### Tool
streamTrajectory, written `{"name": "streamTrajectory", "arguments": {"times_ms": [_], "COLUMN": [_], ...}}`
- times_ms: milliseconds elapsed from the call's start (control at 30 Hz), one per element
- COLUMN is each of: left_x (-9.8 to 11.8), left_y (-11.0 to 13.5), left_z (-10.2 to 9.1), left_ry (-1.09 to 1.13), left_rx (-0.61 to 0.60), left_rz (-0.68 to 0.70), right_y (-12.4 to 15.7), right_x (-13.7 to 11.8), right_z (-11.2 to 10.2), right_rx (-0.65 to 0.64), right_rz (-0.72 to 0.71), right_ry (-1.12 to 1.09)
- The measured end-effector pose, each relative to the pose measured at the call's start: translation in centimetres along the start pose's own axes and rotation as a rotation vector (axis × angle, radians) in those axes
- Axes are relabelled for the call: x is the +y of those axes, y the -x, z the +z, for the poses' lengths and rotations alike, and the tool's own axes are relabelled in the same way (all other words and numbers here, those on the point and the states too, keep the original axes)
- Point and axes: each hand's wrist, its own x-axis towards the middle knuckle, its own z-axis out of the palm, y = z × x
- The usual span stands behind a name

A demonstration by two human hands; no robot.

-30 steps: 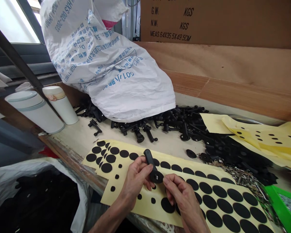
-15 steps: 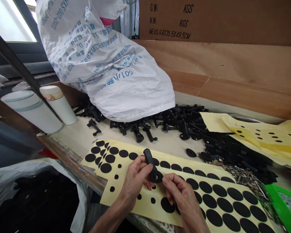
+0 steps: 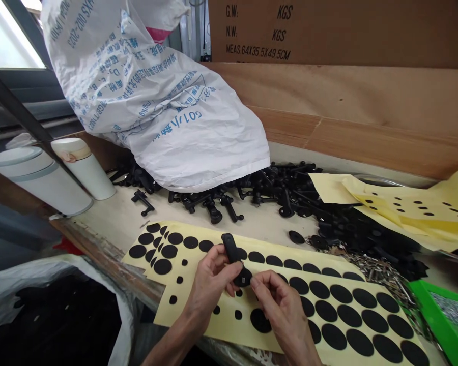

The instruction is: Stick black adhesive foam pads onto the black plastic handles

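Beyond the hands, one big white sack (image 3: 198, 137) slumps over a heap of black parts (image 3: 259, 195), hiding much of it, and a brown carton (image 3: 347, 30) stands farther back. Off to the left hand's far left, two pale lidded containers (image 3: 53, 190) lean in the view; nearer, an open bag (image 3: 125, 338) holds dark pieces. Past the right hand come scattered metal pieces (image 3: 370, 263), a green tray (image 3: 429, 311) and rumpled yellow paper (image 3: 452, 185). Right beneath both hands, yellow sheets (image 3: 198, 300) dotted in black overlap, partly covered by the wrists.

And here's the action: the black lever (image 3: 230, 246) sits in the left hand (image 3: 208, 282), thumb across its middle, long end pointing away, round end toward the right hand (image 3: 280, 305). That right hand is narrowed, thumb near forefinger, right by the round end; whether it grips anything, I can't tell.

The count: two hands, one lever held, two containers, one sack, one carton, one tray. The heap is too tangled to number.
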Motion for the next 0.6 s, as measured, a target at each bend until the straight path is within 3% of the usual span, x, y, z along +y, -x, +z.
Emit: {"name": "streamTrajectory", "arguments": {"times_ms": [167, 367, 600], "left_x": [0.1, -0.1, -0.5], "left_y": [0.1, 0.1, -0.1], "left_z": [0.1, -0.2, -0.1], "left_ry": [0.013, -0.032, -0.051], "left_rx": [0.007, 0.024, 0.095], "left_rz": [0.005, -0.005, 0.018], "right_y": [0.0, 0.9, 1.6], "right_x": [0.1, -0.2, -1.0], "right_z": [0.4, 0.9, 1.1], "right_rx": [0.068, 0.277, 0.306], "right_rz": [-0.121, -0.528, -0.556], "right_ry": [0.219, 0.76, 1.2]}}
